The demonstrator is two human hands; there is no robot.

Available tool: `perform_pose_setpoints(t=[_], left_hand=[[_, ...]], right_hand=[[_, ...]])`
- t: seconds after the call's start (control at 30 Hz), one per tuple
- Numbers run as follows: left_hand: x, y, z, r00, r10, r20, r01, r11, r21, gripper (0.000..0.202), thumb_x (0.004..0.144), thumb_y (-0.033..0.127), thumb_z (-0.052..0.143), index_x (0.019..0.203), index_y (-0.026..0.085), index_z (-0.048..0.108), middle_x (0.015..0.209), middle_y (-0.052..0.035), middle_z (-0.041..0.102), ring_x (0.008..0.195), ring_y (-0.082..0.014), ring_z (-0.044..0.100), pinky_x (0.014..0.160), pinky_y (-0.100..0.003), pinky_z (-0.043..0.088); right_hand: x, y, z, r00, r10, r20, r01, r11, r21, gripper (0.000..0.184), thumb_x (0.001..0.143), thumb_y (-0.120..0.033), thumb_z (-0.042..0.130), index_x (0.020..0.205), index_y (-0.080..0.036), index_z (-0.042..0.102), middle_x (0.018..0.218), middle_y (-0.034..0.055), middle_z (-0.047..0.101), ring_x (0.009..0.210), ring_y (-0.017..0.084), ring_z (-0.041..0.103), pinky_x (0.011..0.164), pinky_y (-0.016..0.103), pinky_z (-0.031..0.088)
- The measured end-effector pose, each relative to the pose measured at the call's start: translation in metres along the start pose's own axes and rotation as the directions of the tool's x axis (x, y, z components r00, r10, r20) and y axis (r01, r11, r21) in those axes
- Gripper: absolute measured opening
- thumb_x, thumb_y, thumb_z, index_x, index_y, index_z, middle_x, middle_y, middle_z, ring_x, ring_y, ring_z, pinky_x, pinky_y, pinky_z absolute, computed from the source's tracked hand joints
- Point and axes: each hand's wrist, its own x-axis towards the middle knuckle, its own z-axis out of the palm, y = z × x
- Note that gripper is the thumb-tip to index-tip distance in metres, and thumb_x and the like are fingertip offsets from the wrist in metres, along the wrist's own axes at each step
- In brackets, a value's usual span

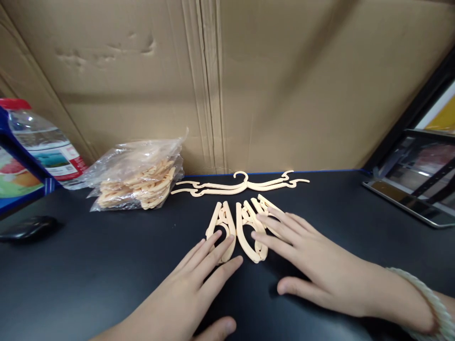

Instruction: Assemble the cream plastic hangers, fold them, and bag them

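Three folded cream plastic hangers lie side by side on the black table. My left hand rests flat with fingers stretched, its fingertips on the leftmost folded hanger. My right hand also lies flat and open, fingertips touching the middle folded hanger and the rightmost one. Behind them, unfolded hangers lie spread out along the table's far edge. A pale bracelet circles my right wrist.
A clear plastic bag of more folded hangers sits at the back left. A large water bottle stands far left beside a blue box, with a dark mouse nearby. A cardboard wall backs the table; a tablet leans at right.
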Motion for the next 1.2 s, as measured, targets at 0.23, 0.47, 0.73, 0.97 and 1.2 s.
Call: perform_pose_setpoints(t=[0.23, 0.47, 0.73, 0.97, 1.2], left_hand=[[-0.001, -0.007, -0.003, 0.996, 0.029, 0.084, -0.031, 0.999, 0.023, 0.075, 0.089, 0.041, 0.059, 0.153, 0.026, 0.023, 0.157, -0.0086, 0.025, 0.141, -0.0372, 0.028, 0.108, -0.057, 0.035], [0.008, -0.019, -0.003, 0.999, 0.047, 0.014, -0.047, 0.999, 0.002, 0.073, 0.090, 0.037, 0.058, 0.153, 0.026, 0.023, 0.157, -0.0091, 0.029, 0.143, -0.0333, 0.027, 0.110, -0.057, 0.034], [0.002, -0.017, -0.001, 0.989, 0.066, -0.132, -0.062, 0.997, 0.036, 0.056, 0.092, 0.026, 0.054, 0.145, 0.027, 0.039, 0.154, -0.0078, 0.038, 0.143, -0.0295, 0.031, 0.112, -0.052, 0.036], [0.006, -0.022, -0.001, 0.975, 0.112, -0.191, -0.096, 0.991, 0.092, 0.049, 0.093, 0.023, 0.051, 0.141, 0.025, 0.040, 0.147, -0.0097, 0.046, 0.140, -0.0274, 0.037, 0.111, -0.050, 0.039], [0.007, -0.026, 0.001, 0.944, 0.161, -0.287, -0.130, 0.984, 0.126, 0.044, 0.093, 0.021, 0.050, 0.136, 0.025, 0.044, 0.141, -0.0088, 0.052, 0.135, -0.0267, 0.042, 0.110, -0.049, 0.040]], right_hand=[[0.002, -0.001, 0.012, 0.995, 0.009, 0.100, -0.015, 0.998, 0.061, 0.074, 0.093, -0.058, 0.046, 0.155, -0.028, 0.017, 0.162, 0.0065, 0.012, 0.148, 0.035, 0.007, 0.118, 0.060, 0.010], [0.010, 0.011, 0.018, 0.999, -0.001, 0.048, -0.001, 0.999, 0.040, 0.074, 0.095, -0.055, 0.045, 0.155, -0.028, 0.011, 0.162, 0.0065, 0.009, 0.148, 0.034, 0.006, 0.117, 0.062, 0.010], [0.010, 0.020, 0.016, 0.989, -0.013, -0.149, 0.007, 0.999, -0.040, 0.059, 0.099, -0.044, 0.042, 0.152, -0.026, 0.026, 0.158, 0.0081, 0.027, 0.148, 0.029, 0.017, 0.117, 0.059, 0.015], [0.019, 0.072, 0.013, 0.821, 0.099, -0.562, -0.080, 0.995, 0.059, 0.028, 0.098, -0.033, 0.045, 0.119, -0.024, 0.061, 0.130, 0.0102, 0.059, 0.125, 0.026, 0.051, 0.108, 0.050, 0.038], [0.018, 0.108, 0.012, 0.650, 0.281, -0.706, -0.194, 0.960, 0.204, 0.027, 0.096, -0.037, 0.045, 0.092, -0.022, 0.066, 0.102, 0.0086, 0.070, 0.099, 0.025, 0.063, 0.092, 0.045, 0.048]])
